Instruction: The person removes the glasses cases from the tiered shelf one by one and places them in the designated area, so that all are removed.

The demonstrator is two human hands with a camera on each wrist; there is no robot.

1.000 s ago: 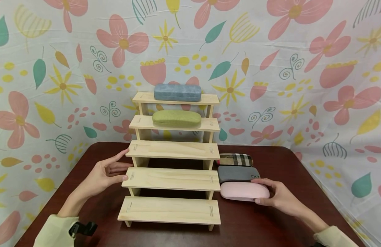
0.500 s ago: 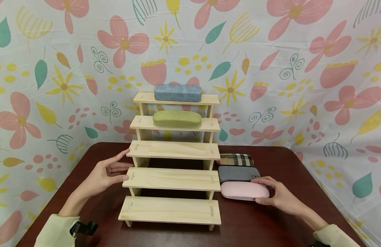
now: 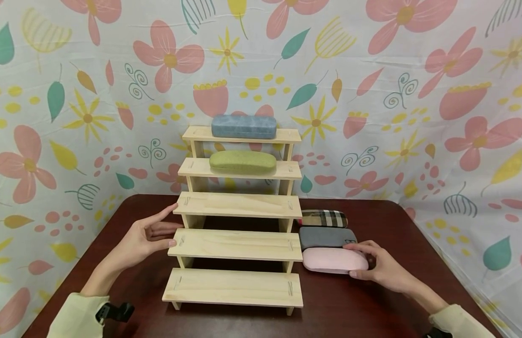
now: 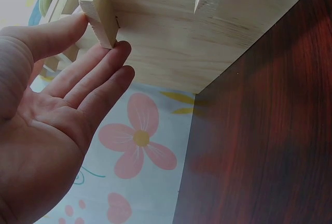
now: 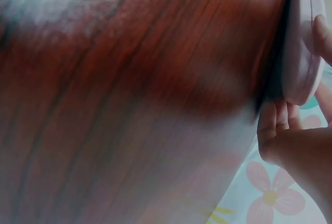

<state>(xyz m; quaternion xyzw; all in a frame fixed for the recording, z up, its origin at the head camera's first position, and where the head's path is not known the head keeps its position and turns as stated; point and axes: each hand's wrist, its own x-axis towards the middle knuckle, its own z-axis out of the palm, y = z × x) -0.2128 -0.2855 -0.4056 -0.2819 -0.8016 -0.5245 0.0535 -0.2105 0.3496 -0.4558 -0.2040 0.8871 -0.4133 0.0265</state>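
Note:
In the head view my left hand (image 3: 144, 237) holds the left end of a pale wooden five-tier stepped stand (image 3: 235, 292). Thumb and fingers lie around one board's end (image 4: 98, 11) in the left wrist view, the index reaching to the board above. My right hand (image 3: 383, 267) grips the right end of a pink glasses case (image 3: 332, 260), thumb at its front and fingers behind. A grey glasses case (image 3: 324, 237) and a plaid case (image 3: 324, 218) lie just behind the pink one, right of the stand. The right wrist view shows the pink case (image 5: 301, 53) partly, at its edge.
A blue case (image 3: 244, 126) sits on the top tier and a green glasses case (image 3: 242, 161) on the tier below. Three lower tiers show bare wood. The dark red-brown table (image 3: 349, 310) extends in front; a floral cloth (image 3: 370, 141) hangs behind.
The pink case and my right hand have shifted very slightly left and away from me. My left hand keeps its place on the stand.

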